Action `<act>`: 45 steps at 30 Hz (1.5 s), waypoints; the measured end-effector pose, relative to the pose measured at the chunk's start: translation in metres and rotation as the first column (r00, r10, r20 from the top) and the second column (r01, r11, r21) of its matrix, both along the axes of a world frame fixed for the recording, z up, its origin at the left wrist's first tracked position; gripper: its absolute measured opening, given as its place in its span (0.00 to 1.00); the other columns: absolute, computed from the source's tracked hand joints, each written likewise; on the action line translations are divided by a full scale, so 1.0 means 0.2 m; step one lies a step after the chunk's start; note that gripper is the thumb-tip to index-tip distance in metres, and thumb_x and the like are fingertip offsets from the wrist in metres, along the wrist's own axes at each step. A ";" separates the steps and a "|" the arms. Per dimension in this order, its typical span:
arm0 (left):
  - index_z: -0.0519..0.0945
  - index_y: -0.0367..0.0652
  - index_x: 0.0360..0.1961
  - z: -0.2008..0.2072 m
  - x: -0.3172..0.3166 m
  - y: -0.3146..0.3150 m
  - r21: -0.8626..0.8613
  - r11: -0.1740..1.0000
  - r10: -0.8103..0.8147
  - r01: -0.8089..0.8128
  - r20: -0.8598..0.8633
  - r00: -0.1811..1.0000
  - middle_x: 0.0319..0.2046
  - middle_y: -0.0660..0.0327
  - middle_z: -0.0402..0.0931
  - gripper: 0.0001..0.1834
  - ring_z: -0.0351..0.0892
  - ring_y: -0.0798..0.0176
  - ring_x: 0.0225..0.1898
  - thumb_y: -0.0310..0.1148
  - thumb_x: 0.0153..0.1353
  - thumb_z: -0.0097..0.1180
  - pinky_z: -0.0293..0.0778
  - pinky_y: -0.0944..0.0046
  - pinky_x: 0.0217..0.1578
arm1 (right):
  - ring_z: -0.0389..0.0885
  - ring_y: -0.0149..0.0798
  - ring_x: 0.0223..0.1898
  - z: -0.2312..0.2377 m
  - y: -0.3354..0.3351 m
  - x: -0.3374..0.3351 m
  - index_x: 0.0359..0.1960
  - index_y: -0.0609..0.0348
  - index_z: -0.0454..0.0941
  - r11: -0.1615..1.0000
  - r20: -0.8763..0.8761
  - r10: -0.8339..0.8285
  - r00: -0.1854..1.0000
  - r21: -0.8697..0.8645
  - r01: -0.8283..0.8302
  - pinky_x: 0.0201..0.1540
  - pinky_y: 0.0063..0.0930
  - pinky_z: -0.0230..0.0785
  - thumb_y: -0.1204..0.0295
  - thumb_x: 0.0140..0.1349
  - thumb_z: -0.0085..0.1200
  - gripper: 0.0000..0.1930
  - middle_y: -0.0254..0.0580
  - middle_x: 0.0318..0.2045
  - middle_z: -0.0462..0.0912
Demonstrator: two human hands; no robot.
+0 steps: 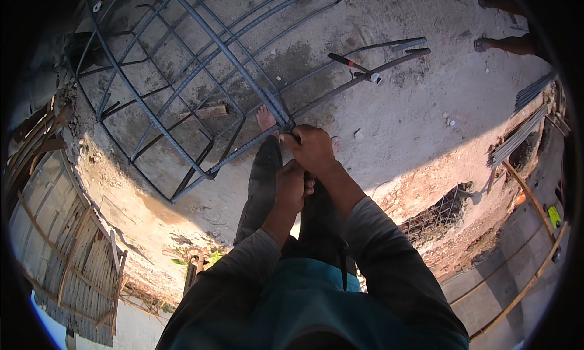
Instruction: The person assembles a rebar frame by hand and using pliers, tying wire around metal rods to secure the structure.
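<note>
A rebar cage (159,122) of ribbed steel bars and bent stirrups fills the upper left. My right hand (313,150) is closed with its fingertips at the cage's near corner, where several bars meet. Whatever it pinches there is too small to make out. Just below and to the left, my left hand (291,190) is curled into a fist close to my right wrist; its contents are hidden. A pair of pincers (359,70) with dark and orange handles lies over the bars that stick out to the right of the corner.
A wood block (205,112) lies under the cage. My bare foot (266,117) stands beside the corner. Another person's legs (517,44) show at the upper right. Further right are bundled steel rods (517,137) and a pit with a rebar grid (437,215). Corrugated sheets (70,243) stand lower left.
</note>
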State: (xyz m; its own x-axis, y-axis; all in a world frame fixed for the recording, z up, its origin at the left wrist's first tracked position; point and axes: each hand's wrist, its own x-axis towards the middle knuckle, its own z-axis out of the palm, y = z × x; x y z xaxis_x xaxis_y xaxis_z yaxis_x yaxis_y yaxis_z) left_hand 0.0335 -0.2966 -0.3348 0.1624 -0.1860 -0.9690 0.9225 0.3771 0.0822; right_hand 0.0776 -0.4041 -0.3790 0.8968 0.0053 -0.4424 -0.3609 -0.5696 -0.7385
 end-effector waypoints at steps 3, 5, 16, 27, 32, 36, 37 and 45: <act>0.76 0.38 0.43 0.04 0.01 0.03 0.045 0.990 -0.136 0.134 0.058 0.989 0.29 0.61 0.76 0.14 0.75 0.69 0.23 0.38 0.68 0.47 0.72 0.69 0.21 | 0.76 0.31 0.27 0.01 -0.20 0.08 0.35 0.65 0.77 0.916 -0.038 -0.392 0.919 0.080 0.394 0.31 0.29 0.70 0.65 0.56 0.66 0.16 0.39 0.29 0.79; 0.76 0.34 0.43 0.08 0.02 0.05 0.074 0.988 -0.136 0.132 0.043 0.990 0.31 0.58 0.79 0.16 0.80 0.65 0.26 0.39 0.68 0.47 0.78 0.65 0.26 | 0.75 0.31 0.35 -0.06 -0.44 0.12 0.48 0.67 0.73 0.776 0.143 -0.620 0.772 -0.038 0.630 0.34 0.27 0.71 0.66 0.57 0.66 0.23 0.43 0.43 0.76; 0.77 0.37 0.45 0.02 -0.03 0.24 0.510 0.860 -0.228 0.016 0.357 0.906 0.33 0.59 0.79 0.14 0.79 0.66 0.31 0.37 0.68 0.49 0.76 0.66 0.32 | 0.80 0.52 0.40 -0.06 -0.87 0.23 0.37 0.63 0.79 0.881 0.396 0.096 0.913 -0.461 0.107 0.40 0.39 0.73 0.70 0.61 0.58 0.08 0.52 0.37 0.81; 0.74 0.33 0.49 0.71 0.33 -0.16 0.579 0.812 -0.584 0.076 0.807 0.083 0.38 0.56 0.77 0.18 0.77 0.67 0.37 0.37 0.65 0.53 0.73 0.68 0.39 | 0.79 0.30 0.30 1.05 -0.54 -0.09 0.39 0.64 0.74 0.632 -0.229 -0.177 0.957 0.719 0.289 0.32 0.22 0.71 0.61 0.70 0.48 0.15 0.46 0.36 0.81; 0.78 0.37 0.31 0.52 0.11 0.04 0.328 0.903 -0.394 0.279 0.365 0.844 0.23 0.62 0.77 0.12 0.74 0.71 0.22 0.37 0.63 0.55 0.70 0.69 0.24 | 0.72 0.26 0.18 0.90 -0.16 -0.32 0.40 0.60 0.74 0.218 -0.832 0.043 0.554 0.549 0.807 0.19 0.20 0.62 0.66 0.66 0.54 0.09 0.36 0.20 0.75; 0.75 0.40 0.24 0.33 0.16 0.17 0.365 0.913 -0.289 0.180 0.270 0.918 0.18 0.66 0.73 0.14 0.70 0.74 0.16 0.37 0.64 0.55 0.66 0.71 0.18 | 0.74 0.27 0.18 0.78 -0.02 -0.48 0.42 0.60 0.75 0.137 -0.884 0.121 0.452 0.466 0.874 0.18 0.20 0.63 0.69 0.64 0.56 0.10 0.35 0.19 0.74; 0.75 0.41 0.23 0.30 0.18 0.16 0.361 0.912 -0.299 0.194 0.264 0.917 0.18 0.66 0.73 0.14 0.70 0.74 0.16 0.37 0.64 0.55 0.66 0.71 0.18 | 0.77 0.28 0.22 0.71 -0.02 -0.47 0.42 0.60 0.75 0.125 -0.862 0.127 0.491 0.505 0.854 0.21 0.20 0.67 0.71 0.61 0.57 0.10 0.36 0.22 0.76; 0.76 0.40 0.22 0.02 0.24 0.15 0.447 0.834 -0.466 0.324 0.256 0.847 0.18 0.67 0.70 0.16 0.70 0.73 0.17 0.39 0.62 0.57 0.71 0.70 0.19 | 0.82 0.33 0.34 0.50 -0.06 -0.39 0.46 0.66 0.76 0.179 -0.891 0.002 0.454 0.447 0.876 0.27 0.25 0.77 0.75 0.57 0.55 0.15 0.54 0.50 0.80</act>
